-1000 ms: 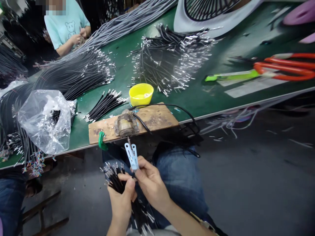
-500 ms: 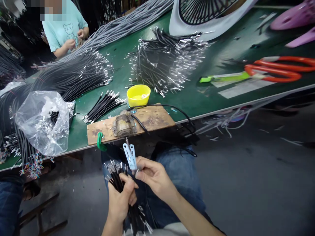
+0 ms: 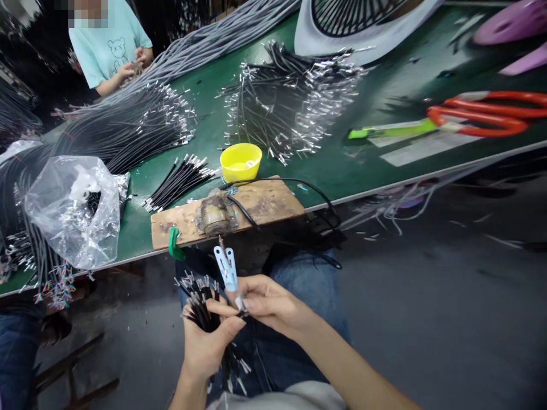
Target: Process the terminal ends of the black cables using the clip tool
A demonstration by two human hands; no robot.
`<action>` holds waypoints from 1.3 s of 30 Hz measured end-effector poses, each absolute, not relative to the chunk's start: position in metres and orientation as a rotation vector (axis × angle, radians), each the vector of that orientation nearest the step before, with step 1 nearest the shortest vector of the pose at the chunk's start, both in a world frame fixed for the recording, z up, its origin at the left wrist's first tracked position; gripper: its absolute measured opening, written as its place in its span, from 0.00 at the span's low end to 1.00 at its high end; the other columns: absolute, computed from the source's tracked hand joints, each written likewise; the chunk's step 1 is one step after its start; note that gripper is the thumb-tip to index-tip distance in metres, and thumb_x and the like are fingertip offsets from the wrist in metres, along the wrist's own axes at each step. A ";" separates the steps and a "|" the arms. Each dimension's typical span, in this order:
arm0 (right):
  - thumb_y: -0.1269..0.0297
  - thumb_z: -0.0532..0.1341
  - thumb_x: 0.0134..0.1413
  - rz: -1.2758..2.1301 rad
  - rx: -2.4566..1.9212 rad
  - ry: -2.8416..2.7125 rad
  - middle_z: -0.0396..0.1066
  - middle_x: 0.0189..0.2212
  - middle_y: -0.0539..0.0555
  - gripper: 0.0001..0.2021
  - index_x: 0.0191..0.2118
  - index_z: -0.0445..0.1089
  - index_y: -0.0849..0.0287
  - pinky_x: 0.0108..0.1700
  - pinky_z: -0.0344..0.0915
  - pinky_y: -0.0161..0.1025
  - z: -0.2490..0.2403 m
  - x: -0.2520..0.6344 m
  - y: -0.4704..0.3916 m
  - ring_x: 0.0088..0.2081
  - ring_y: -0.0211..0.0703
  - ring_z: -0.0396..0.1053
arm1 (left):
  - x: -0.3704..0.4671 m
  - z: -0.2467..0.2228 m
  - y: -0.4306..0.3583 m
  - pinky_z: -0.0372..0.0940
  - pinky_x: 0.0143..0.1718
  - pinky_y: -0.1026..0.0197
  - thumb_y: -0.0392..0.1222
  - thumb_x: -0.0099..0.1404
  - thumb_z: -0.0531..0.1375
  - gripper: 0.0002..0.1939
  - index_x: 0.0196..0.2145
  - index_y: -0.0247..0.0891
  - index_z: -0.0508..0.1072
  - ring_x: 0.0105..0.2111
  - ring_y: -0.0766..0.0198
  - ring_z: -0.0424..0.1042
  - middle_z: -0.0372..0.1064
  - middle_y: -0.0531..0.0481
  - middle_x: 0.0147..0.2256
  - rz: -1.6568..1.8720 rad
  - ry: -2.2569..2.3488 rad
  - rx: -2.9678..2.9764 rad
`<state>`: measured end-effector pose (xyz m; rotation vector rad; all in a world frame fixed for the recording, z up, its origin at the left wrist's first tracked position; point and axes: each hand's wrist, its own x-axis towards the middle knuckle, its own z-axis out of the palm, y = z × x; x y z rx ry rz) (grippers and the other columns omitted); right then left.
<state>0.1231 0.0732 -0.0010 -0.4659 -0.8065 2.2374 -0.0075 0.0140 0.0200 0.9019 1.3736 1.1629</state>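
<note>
A bundle of short black cables with silvery ends is gripped in my left hand, over my lap. My right hand pinches a small silvery cable end, and my left thumb and index finger reach to the same spot. Just above these fingertips, a light blue clothespin hangs on the thin shaft of a small round motor. The motor is fixed on a wooden board at the table edge.
On the green table are a yellow bowl, cable piles, a plastic bag, a green clamp, orange-handled scissors and a fan. A person sits across the table, hands together.
My left thumb and index finger have moved right to meet my right fingertips. The silvery piece in my right hand now shows below the clothespin.
</note>
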 end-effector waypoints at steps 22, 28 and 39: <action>0.40 0.58 0.47 1.881 -0.585 -0.973 0.64 0.16 0.52 0.27 0.21 0.73 0.62 0.24 0.59 0.34 0.011 0.101 0.096 0.21 0.36 0.60 | -0.027 0.014 0.017 0.60 0.22 0.61 0.46 0.46 0.68 0.09 0.18 0.40 0.75 0.18 0.65 0.63 0.63 0.52 0.16 1.372 1.607 0.976; 0.52 0.62 0.51 1.284 -0.608 -1.397 0.68 0.28 0.55 0.15 0.33 0.74 0.60 0.31 0.64 0.37 -0.005 0.117 0.077 0.31 0.43 0.66 | -0.044 -0.011 0.018 0.48 0.09 0.67 0.50 0.39 0.71 0.17 0.15 0.36 0.71 0.08 0.74 0.53 0.62 0.53 0.13 1.015 1.267 0.538; 0.72 0.56 0.56 1.034 -0.685 -1.513 0.65 0.25 0.52 0.07 0.28 0.67 0.59 0.31 0.62 0.37 -0.007 0.113 0.071 0.29 0.41 0.64 | -0.020 -0.001 0.004 0.42 0.12 0.71 0.53 0.50 0.66 0.18 0.22 0.37 0.68 0.11 0.79 0.41 0.47 0.61 0.12 1.144 1.155 0.428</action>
